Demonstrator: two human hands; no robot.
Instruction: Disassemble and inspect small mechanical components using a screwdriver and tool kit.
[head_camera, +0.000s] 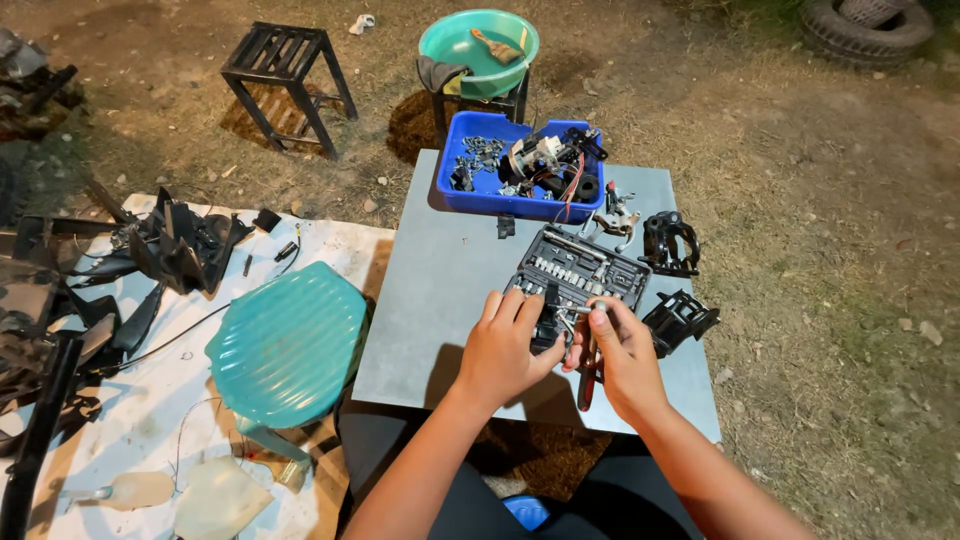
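Note:
An open black socket set case (580, 273) with rows of chrome sockets lies on a grey table (440, 290). My left hand (503, 350) rests on the near left corner of the case, fingers curled over its edge. My right hand (622, 352) pinches a small chrome piece (578, 312) at the case's near edge, just above a red-handled tool (586, 385) lying on the table.
A blue tray (470, 190) of bolts and wired parts stands at the table's far edge. Black plastic brackets (668, 245) (680, 320) lie right of the case. A teal plastic stool (290, 345) stands left. A teal basin (478, 50) and metal stool (285, 80) stand beyond.

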